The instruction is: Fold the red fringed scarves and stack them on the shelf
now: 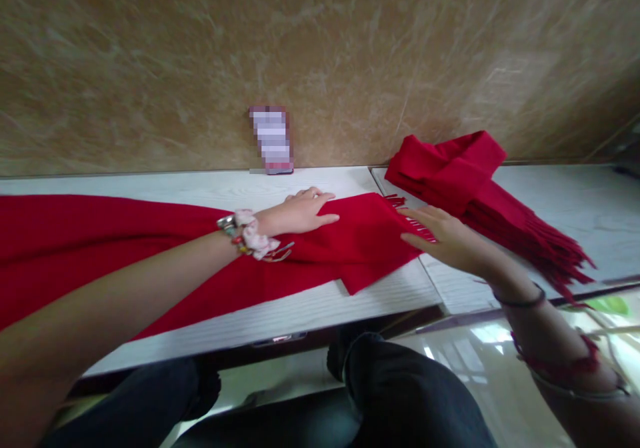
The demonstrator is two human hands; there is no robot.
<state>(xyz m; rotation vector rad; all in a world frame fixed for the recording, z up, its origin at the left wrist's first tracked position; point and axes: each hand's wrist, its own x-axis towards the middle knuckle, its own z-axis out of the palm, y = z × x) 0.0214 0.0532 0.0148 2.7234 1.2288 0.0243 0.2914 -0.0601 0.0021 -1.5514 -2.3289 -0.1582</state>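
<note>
A long red scarf (345, 241) lies spread along the white table, running off the left edge of the view. Its right part is folded, with a corner sticking out toward me and fringe showing at the right end. My left hand (303, 211) rests over the scarf's far edge, fingers stretched out and thumb apart. At the fringed end, my right hand (440, 235) lies with its fingers extended and thumb apart, touching or just above the cloth. Neither hand grips anything that I can see.
A second red scarf (450, 175) with long fringe lies loosely folded on the right of the white table (320, 305). A phone (273, 140), its screen blurred, leans against the brown marbled wall (320, 55). My legs are below the table's front edge.
</note>
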